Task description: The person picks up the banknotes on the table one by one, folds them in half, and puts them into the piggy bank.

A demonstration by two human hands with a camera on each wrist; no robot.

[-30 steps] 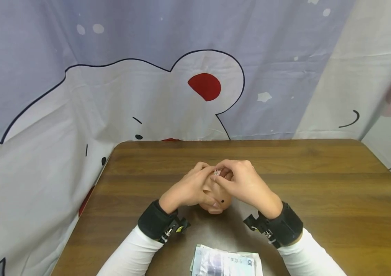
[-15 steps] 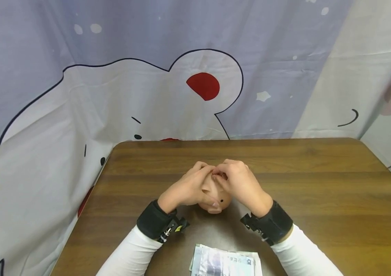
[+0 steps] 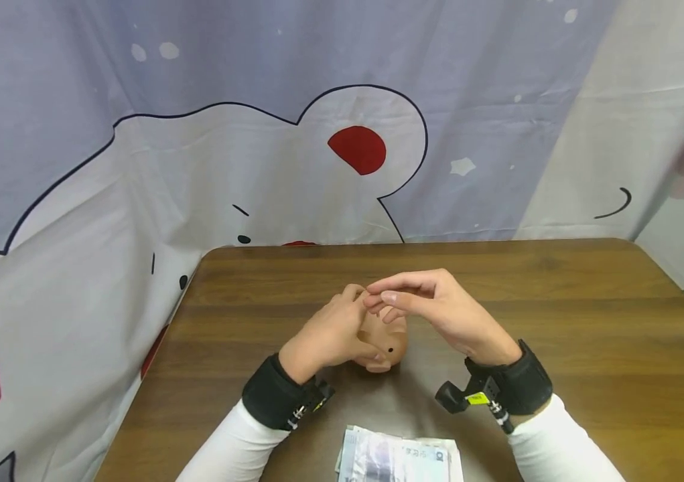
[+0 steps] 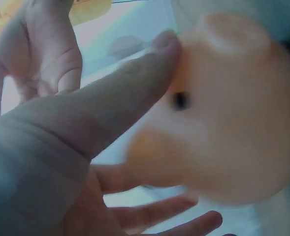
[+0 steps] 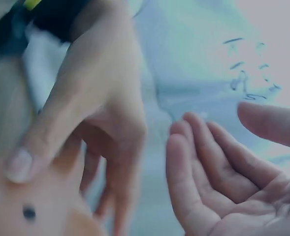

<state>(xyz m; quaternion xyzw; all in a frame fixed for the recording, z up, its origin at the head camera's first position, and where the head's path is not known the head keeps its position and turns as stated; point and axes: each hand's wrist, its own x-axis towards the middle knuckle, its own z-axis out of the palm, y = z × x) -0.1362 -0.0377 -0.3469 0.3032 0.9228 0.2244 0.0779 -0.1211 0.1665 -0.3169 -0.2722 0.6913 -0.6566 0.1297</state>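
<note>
A pink piggy bank (image 3: 398, 338) with a black dot eye stands on the table, its snout toward me. My left hand (image 3: 331, 333) holds it from the left, thumb by the snout and fingers around the far side. Just above its top and to the right is my right hand (image 3: 438, 304), fingers loosely extended with nothing seen between them. The right wrist view shows that palm (image 5: 233, 196) with the fingers relaxed. The top of the piggy bank is partly hidden behind my hands.
A small pile of banknotes (image 3: 396, 458) lies at the table's near edge, between my forearms. The wooden table (image 3: 559, 321) reaches back to a printed cloth curtain (image 3: 245, 174).
My right fingers, which pinched a small whitish folded thing at the piggy bank's top, have let go and drawn back to the right. That folded thing is out of sight. My left hand stays put.
</note>
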